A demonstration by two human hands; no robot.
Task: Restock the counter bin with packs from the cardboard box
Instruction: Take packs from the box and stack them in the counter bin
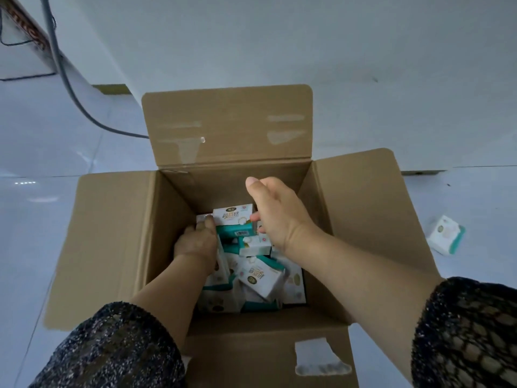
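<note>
Down in the box (pixel 179 219), my left hand (pixel 195 242) curls its fingers round an upright pack (pixel 233 217). My right hand (pixel 279 217), thumb splayed, touches the pack's far edge; I cannot tell whether it grips. Loose packs (pixel 263 275) fill the bottom, and a stray pack (pixel 446 235) lies on the floor (pixel 56 135). No bin shows, so I judge most restocking remains.

Open box (pixel 173 219) on floor (pixel 56 152), packs (pixel 260 278) inside.
Left hand (pixel 197 242) and right hand (pixel 275 217) reach in, flanking an upright pack (pixel 233 215) toward the far wall. A stray pack (pixel 446 235) lies on the floor right of the box; a cable (pixel 72 91) runs behind-left.
</note>
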